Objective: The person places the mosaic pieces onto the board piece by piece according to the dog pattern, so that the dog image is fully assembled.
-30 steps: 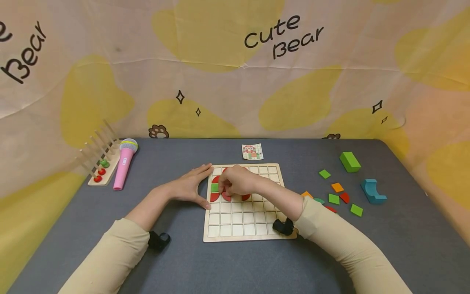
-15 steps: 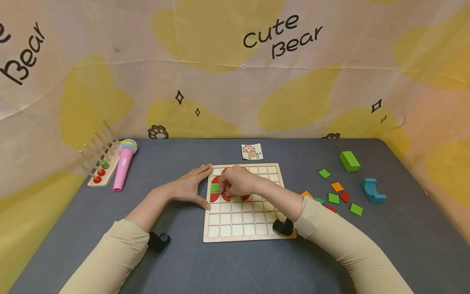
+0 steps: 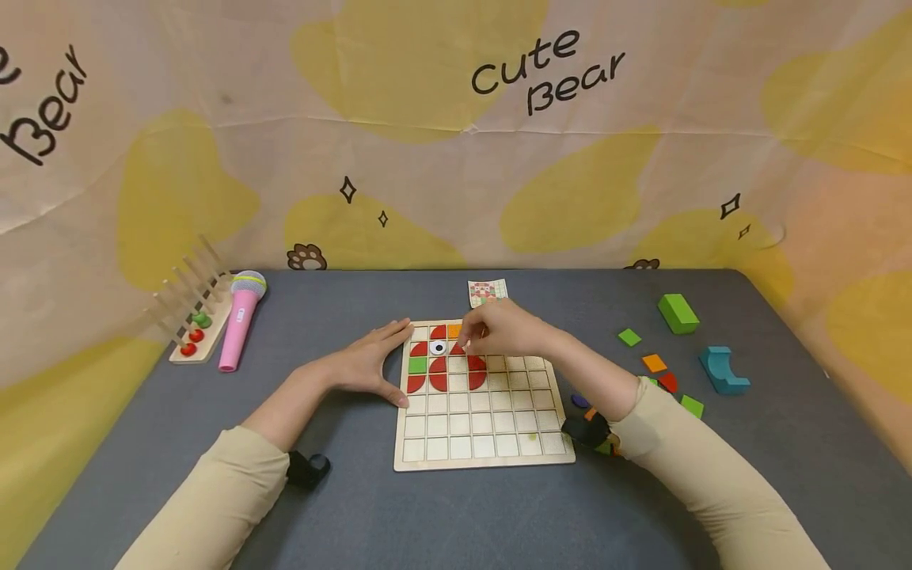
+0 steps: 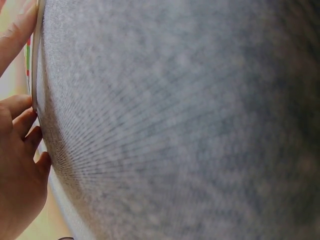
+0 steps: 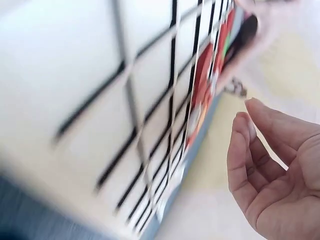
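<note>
Pieces [image 3: 446, 366] on board [image 3: 484, 443], upper left.

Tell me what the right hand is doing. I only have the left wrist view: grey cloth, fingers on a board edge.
Observer: The right hand hovers over the top rows of the wooden grid board, fingertips by a red triangle piece.
Operator: Holding it?
Observer: The right wrist view shows its fingers loosely open, nothing in them.
Operator: What's placed?
Observer: Red rounded pieces, a green square and an eye tile, all in the board's top-left corner.
</note>
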A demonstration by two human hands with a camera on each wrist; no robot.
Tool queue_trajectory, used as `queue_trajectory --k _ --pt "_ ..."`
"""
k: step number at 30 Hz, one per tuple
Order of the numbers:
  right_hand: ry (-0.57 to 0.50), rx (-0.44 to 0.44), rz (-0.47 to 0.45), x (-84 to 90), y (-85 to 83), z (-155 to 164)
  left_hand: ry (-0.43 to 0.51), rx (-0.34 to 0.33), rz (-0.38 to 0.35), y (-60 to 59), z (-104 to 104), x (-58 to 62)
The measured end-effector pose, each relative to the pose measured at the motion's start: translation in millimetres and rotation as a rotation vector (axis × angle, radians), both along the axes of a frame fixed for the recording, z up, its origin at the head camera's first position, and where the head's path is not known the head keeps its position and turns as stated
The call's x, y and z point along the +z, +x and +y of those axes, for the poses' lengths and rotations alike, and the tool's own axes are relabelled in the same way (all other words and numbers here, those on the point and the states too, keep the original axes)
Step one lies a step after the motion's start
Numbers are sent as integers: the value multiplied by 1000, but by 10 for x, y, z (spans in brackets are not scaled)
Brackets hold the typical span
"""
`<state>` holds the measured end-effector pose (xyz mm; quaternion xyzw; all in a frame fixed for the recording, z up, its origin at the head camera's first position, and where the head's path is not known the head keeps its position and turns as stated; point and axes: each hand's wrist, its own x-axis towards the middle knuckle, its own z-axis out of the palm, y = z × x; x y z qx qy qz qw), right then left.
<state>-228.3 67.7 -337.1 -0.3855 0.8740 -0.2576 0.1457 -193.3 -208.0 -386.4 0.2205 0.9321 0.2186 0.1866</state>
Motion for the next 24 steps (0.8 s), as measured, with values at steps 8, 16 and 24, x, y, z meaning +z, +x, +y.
queue_trajectory --k 8,16,24 --pt "6 -147 -44 22 -130 625 14 -14 11 5 -10 18" --pt "62 -199 -83 -17 -158 1096 15 -13 12 -8 -27 -6" --pt "146 -146 -206 -104 -134 1462 26 -27 16 -5 -23 -1"
